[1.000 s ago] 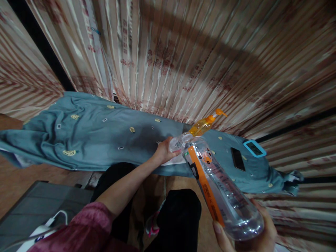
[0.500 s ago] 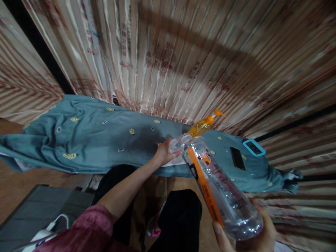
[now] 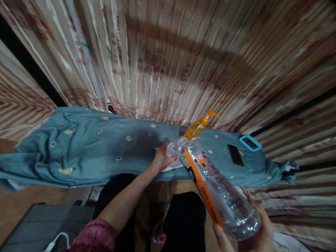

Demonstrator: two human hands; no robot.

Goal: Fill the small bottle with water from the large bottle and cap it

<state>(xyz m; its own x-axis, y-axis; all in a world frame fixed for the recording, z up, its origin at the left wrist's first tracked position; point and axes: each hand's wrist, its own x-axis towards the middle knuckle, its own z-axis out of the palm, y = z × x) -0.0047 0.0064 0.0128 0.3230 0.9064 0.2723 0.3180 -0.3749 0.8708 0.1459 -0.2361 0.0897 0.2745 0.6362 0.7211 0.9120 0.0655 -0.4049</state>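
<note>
My right hand [image 3: 259,227] is closed around the base of a large clear plastic bottle [image 3: 223,196] with an orange and white label. The bottle is tilted, its mouth end lower over the cloth and pointing up-left in the view. My left hand [image 3: 161,157] is closed on a small clear plastic container [image 3: 172,148], right at the bottle's mouth. Whether the two touch, or liquid runs between them, I cannot tell. Just behind them is a pump bottle [image 3: 195,128] of yellow-orange liquid with an orange pump head. A white sheet-like thing [image 3: 173,165] lies beneath my left hand.
A blue-green cloth [image 3: 86,150] with pineapple prints covers the long table. On its right lie a dark phone [image 3: 235,155] and a blue-framed device [image 3: 250,142]. Striped curtains [image 3: 162,70] hang behind. A grey surface [image 3: 39,227] with a white cable [image 3: 59,239] is at lower left.
The view has tilted a little, so the table's left side sits lower and things shift slightly left. Both hands keep their hold, and the bottle stays tilted at the small container.
</note>
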